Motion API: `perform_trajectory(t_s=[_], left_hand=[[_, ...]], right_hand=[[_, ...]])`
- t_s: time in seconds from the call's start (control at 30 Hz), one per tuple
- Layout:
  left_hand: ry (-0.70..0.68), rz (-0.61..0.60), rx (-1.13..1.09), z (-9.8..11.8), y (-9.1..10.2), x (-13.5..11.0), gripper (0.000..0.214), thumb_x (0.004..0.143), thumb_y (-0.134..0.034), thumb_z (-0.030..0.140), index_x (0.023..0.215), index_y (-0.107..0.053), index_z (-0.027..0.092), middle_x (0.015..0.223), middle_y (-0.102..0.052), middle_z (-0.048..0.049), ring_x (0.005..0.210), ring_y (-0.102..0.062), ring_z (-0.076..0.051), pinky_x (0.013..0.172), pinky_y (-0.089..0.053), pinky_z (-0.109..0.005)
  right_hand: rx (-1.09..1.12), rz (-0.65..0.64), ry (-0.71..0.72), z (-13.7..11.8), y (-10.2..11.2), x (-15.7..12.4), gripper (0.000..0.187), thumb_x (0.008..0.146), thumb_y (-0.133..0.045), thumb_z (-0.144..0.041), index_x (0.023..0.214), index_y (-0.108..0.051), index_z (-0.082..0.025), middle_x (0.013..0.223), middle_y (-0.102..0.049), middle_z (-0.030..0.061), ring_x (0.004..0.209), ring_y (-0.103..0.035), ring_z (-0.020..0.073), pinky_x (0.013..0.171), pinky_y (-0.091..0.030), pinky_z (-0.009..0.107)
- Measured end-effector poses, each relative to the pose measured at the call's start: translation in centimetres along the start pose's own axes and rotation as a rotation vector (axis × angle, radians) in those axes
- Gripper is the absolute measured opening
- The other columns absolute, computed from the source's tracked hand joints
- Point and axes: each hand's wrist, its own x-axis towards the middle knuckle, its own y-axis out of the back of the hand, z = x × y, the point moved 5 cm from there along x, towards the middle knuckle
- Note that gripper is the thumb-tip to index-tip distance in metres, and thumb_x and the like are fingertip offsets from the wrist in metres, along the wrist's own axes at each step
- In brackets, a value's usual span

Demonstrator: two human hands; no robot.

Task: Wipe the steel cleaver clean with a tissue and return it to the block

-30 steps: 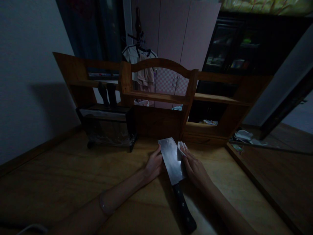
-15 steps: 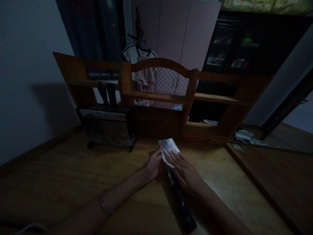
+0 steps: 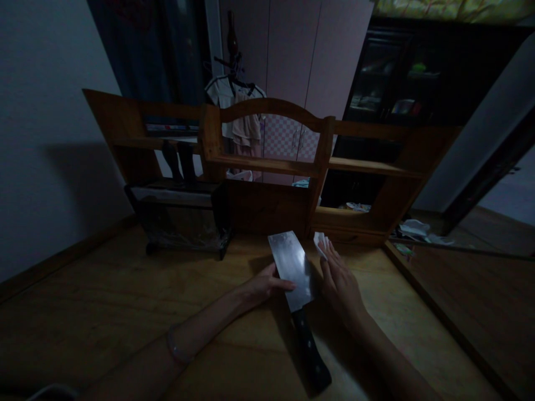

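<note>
A broad steel cleaver (image 3: 292,268) with a black handle lies flat on the wooden table (image 3: 125,301), blade pointing away from me. My left hand (image 3: 265,286) rests at the blade's left edge, fingertips flat on the steel. My right hand (image 3: 339,278) is just right of the blade, fingers together over a small white tissue (image 3: 321,243) that sticks out past the fingertips.
A black knife block (image 3: 179,209) with two dark handles stands at the back left. A wooden shelf unit (image 3: 292,167) runs along the table's rear. The table's right edge (image 3: 422,301) drops off beside a lower wooden surface with crumpled paper (image 3: 413,228).
Half a second ago my right hand pressed the tissue on the blade's far end; now it has slid off to the right, baring the blade. My left fingers moved onto the steel.
</note>
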Motion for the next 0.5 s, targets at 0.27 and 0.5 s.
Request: perform_trajectory(t_s=[0.27,0.5], left_hand=[[0.053,-0.2,0.097,-0.51,-0.98,-0.84,0.05,0.064,-0.083,0.015,0.109,-0.061,0.013,0.097,-0.068,-0.0106,0.083,-0.067,-0.021,0.077,-0.054,-0.033],[-0.075,-0.06,0.133,-0.35,-0.27,-0.1,0.066,0.069,-0.082,0.024,0.125,-0.047,0.019,0.11,-0.064,-0.0118,0.088,-0.066,-0.024,0.071,-0.054,-0.033]], right_hand=[[0.086,0.052,-0.027,-0.57,0.54,0.08,0.049,0.101,-0.031,-0.028,0.15,-0.026,-0.032,0.156,-0.029,-0.0039,0.146,-0.023,0.0208,0.119,-0.026,0.05],[0.125,0.021,-0.028,-0.7,0.65,0.26,0.048,0.101,-0.03,-0.03,0.149,-0.031,-0.032,0.155,-0.032,-0.0029,0.146,-0.024,0.0213,0.119,-0.025,0.051]])
